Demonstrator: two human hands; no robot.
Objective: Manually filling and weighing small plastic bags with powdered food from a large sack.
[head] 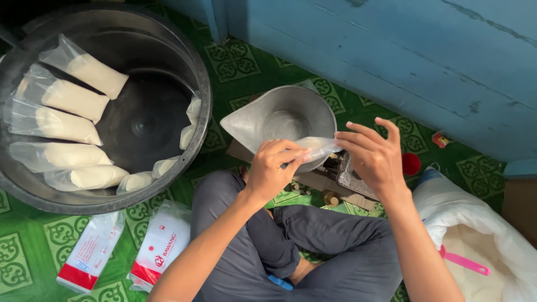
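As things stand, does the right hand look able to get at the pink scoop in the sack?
Probably yes, once freed: the right hand is pinching a clear plastic bag together with the left hand. The pink scoop lies uncovered in the open white sack at the person's right.

bare forearms, no sleeves in view, dark grey trousers, bare hands without rings

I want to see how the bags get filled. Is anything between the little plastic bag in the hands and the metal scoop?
Nothing visible. Both the left hand and right hand hold the clear plastic bag right at the front edge of the metal scoop pan, with no object between them. The pan looks empty.
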